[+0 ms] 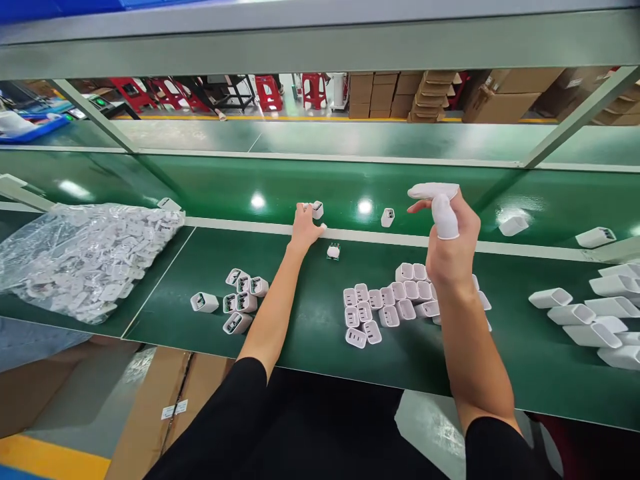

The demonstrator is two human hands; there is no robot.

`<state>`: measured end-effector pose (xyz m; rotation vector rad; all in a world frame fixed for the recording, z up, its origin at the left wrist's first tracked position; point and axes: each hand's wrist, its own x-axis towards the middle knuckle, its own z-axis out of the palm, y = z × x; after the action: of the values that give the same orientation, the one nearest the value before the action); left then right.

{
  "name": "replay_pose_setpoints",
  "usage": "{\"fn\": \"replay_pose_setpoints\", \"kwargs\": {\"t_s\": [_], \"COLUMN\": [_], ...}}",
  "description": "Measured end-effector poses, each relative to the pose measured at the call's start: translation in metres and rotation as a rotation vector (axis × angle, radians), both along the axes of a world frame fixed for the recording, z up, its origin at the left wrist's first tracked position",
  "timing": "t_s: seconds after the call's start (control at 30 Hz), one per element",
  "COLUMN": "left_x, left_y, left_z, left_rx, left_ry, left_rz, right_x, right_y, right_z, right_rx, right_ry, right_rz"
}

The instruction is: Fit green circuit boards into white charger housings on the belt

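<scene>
My left hand (306, 227) reaches over the white strip to the green belt, its thumb apart from the fingers. Beside its fingertips stands a white charger housing (317, 210); whether they touch is unclear. Just nearer, a small green circuit board (333, 251) with a white block lies on the bench. My right hand (454, 233) is raised above the bench, white covers on its thumb and index finger, fingers extended and no object visible in it. Under it sits a cluster of white charger shells (390, 315) with slots. Housings with circuit parts showing (245, 302) stand left of my left forearm.
A clear plastic bag of small white parts (100, 257) lies at the left. More white housings (593, 323) lie at the right edge. Single housings (387, 217) sit along the green belt (215, 187). A metal shelf frame (320, 50) crosses above. Cardboard boxes (375, 93) stand beyond.
</scene>
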<state>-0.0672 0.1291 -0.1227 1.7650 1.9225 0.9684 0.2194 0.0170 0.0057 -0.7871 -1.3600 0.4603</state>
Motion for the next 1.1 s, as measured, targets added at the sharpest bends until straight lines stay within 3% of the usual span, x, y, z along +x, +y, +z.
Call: {"fn": "replay_pose_setpoints", "kwargs": {"t_s": [0.07, 0.17, 0.23, 0.33, 0.43, 0.53, 0.67, 0.8, 0.97, 1.1], "left_x": [-0.001, 0.005, 0.013, 0.025, 0.031, 0.029, 0.029, 0.034, 0.036, 0.032], "left_y": [-0.009, -0.024, -0.033, -0.043, -0.046, -0.047, -0.059, -0.088, -0.119, -0.125], "left_z": [0.013, 0.030, 0.033, 0.030, 0.029, 0.038, 0.062, 0.094, 0.129, 0.140], "left_rx": [-0.022, -0.272, -0.434, -0.464, -0.394, -0.303, -0.121, 0.088, 0.299, 0.345], "left_ry": [0.091, 0.321, 0.406, 0.411, 0.371, 0.290, 0.046, -0.230, -0.393, -0.524], "left_rz": [-0.003, -0.183, -0.323, -0.421, -0.518, -0.611, -0.669, -0.748, -0.782, -0.820], "right_x": [0.003, 0.006, 0.006, 0.005, 0.002, -0.001, -0.007, -0.015, -0.018, -0.015], "right_y": [0.001, 0.000, -0.002, -0.004, -0.005, -0.008, -0.012, -0.016, -0.022, -0.030], "right_z": [0.001, 0.005, 0.007, 0.008, 0.008, 0.009, 0.008, 0.004, 0.008, 0.017], "right_rx": [0.003, 0.018, 0.027, 0.035, 0.034, 0.006, -0.006, -0.071, -0.024, 0.006], "right_ry": [0.002, 0.018, 0.030, 0.031, 0.002, -0.058, -0.306, -0.561, -0.493, -0.519], "right_rz": [-0.020, -0.044, -0.055, -0.052, -0.023, -0.015, -0.006, 0.100, 0.152, 0.151]}}
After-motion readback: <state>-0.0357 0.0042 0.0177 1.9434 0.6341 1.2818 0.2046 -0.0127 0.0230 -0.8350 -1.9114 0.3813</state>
